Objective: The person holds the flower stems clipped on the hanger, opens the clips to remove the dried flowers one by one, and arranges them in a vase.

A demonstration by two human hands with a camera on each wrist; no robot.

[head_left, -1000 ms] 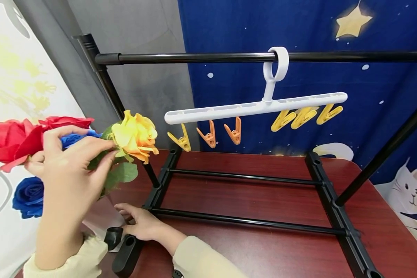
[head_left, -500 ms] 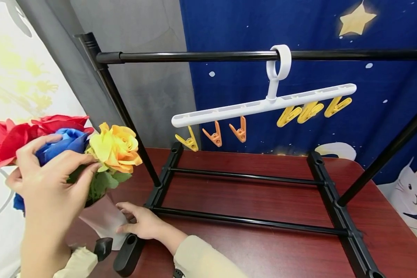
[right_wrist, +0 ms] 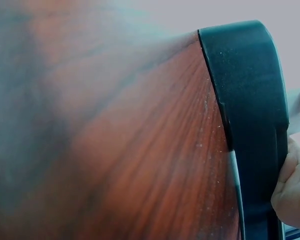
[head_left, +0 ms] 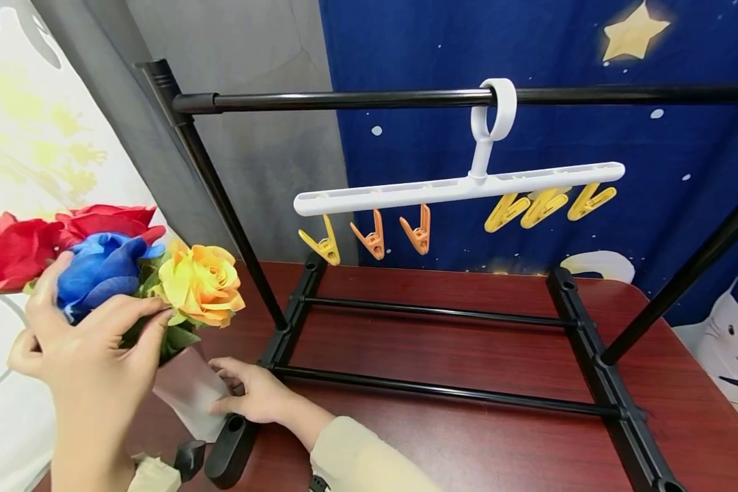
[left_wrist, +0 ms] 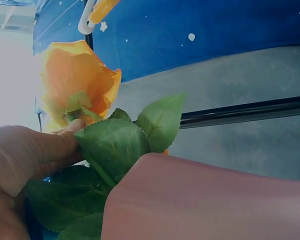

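My left hand (head_left: 95, 355) pinches a yellow-orange artificial rose (head_left: 199, 280) just beneath its bloom, between thumb and index finger. Its green leaves (left_wrist: 115, 140) stand at the vase mouth in the left wrist view. The pink-and-white vase (head_left: 190, 393) stands tilted at the left of the table, its lower part partly behind my left wrist. My right hand (head_left: 255, 391) holds the vase's right side, thumb in front and fingers curled toward the back. A blue rose (head_left: 101, 273) and red roses (head_left: 18, 249) crowd beside the yellow one.
A black rack's foot (head_left: 230, 451) lies right beside the vase. From its top bar (head_left: 344, 101) hangs a white hanger (head_left: 393, 197) with several yellow and orange clips (head_left: 372, 236). The dark red table (head_left: 436, 355) spreads under the rack.
My left hand has moved left and down with the yellow rose, from beside the rack post to over the vase. The right hand stays at the vase; the hanger sways slightly.
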